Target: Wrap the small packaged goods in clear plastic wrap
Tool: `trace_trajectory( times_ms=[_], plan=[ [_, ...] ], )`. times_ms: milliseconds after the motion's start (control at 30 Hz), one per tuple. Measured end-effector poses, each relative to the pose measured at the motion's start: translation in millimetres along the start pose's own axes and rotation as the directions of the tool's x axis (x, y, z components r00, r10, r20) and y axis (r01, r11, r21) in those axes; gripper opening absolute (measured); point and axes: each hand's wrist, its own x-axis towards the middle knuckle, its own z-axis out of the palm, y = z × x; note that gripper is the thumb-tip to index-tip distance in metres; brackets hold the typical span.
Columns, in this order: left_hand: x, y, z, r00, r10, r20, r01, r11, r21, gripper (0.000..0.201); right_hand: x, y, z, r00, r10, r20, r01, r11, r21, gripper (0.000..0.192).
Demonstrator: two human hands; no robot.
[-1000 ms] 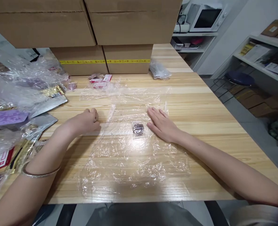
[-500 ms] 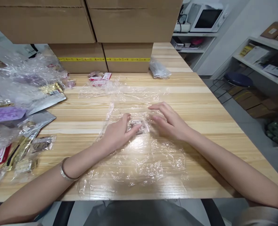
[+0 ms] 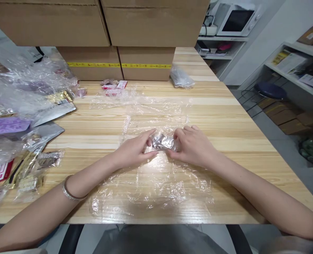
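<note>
We sit at a wooden table [image 3: 241, 151] with clear film [image 3: 167, 197] spread before us. A small shiny packet [image 3: 160, 141] is over the film, near the middle, between our hands. Our right hand [image 3: 195, 145] curls its fingers and thumb onto the right end, holding it. Our left hand [image 3: 132, 150] frames the left end, thumb and fingers slightly apart; we cannot tell whether they grip. Boxes [image 3: 146, 28] stand far; wrapped goods [image 3: 29, 88] heap left.
</note>
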Motion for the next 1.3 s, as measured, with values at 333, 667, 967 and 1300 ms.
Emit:
trace_trajectory(
  times_ms=[333,667,967,1300],
  plan=[
    [-16.1,21.8,-16.7,0.998,0.056,0.027,-0.061,0.961,0.268,0.04,-3.7,-4.9,-17.1,0.98,0.094,0.173,-0.105,0.993,0.054,0.051],
    [-49.7,57.6,21.8,0.917,0.264,0.3,-0.374,0.83,0.413,0.025,-53.1,-62.3,-34.4,0.792,-0.357,0.495,0.367,0.927,0.081,0.052],
    [-47.1,41.5,-41.3,0.996,0.035,0.078,-0.067,0.886,0.458,0.023,-20.4,0.4,-51.1,0.925,-0.107,0.366,0.023,0.974,0.227,0.011],
    [-22.2,-25.4,-80.5,0.989,-0.102,-0.111,0.117,0.983,0.141,0.042,18.7,68.8,-6.4,0.911,0.23,0.343,-0.412,0.447,0.794,0.021]
  ],
)
